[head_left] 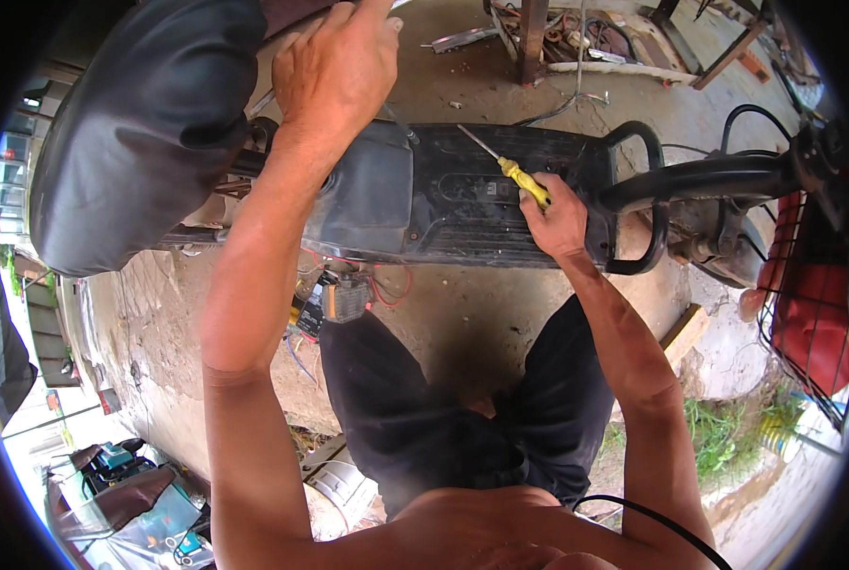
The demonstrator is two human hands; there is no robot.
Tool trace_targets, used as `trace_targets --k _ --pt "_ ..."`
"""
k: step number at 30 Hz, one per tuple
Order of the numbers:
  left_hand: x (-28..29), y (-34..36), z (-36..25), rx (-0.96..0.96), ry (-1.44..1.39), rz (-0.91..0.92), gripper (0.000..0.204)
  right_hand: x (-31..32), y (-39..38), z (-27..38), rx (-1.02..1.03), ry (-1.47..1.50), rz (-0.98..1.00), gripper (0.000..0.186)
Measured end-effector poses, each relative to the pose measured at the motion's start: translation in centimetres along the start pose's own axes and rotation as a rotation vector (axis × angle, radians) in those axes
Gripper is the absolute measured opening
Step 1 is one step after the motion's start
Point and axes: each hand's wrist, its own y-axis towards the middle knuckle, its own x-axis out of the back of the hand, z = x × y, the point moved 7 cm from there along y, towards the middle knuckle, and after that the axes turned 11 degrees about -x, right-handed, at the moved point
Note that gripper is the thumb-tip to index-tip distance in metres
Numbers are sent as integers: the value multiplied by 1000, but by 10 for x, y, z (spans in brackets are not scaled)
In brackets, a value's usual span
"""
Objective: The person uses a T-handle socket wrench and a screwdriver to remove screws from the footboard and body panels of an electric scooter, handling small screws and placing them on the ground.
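Right hand [559, 220] wrapped round the handle of a yellow screwdriver [521, 179], held over a black footboard [462, 231]; left hand [334, 74] raised near the black seat [149, 133], fingers part-curled, can't tell if gripping anything; footboard in place, screwdriver tip apparently engaged in nothing, so work looks unfinished; red wires [402, 293] loose alongside; small footboard label [493, 188] unreadable.

Workshop: rough repair space around a black scooter deck [448, 211]
Screwdriver [511, 169]: yellow-handled, over the deck
Parts tray [624, 69]: crowded with loose pieces, beyond the deck
Floor [481, 76]: stained, dusty, around the deck
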Motion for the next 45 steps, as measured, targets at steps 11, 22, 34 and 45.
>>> trace_targets --k 11,22,34,45 --pt "-7 4 11 -268 -379 -156 22 -7 1 -4 -7 -43 18 34" --pt "-12 -36 2 -40 22 -294 20 -5 0 -3 -20 -49 24 35" --pt "-9 -23 5 -182 -264 -301 24 -5 1 -2 9 -56 32 35" --pt "-8 -19 0 -184 -327 -381 29 -6 0 -1 -23 -63 27 34"
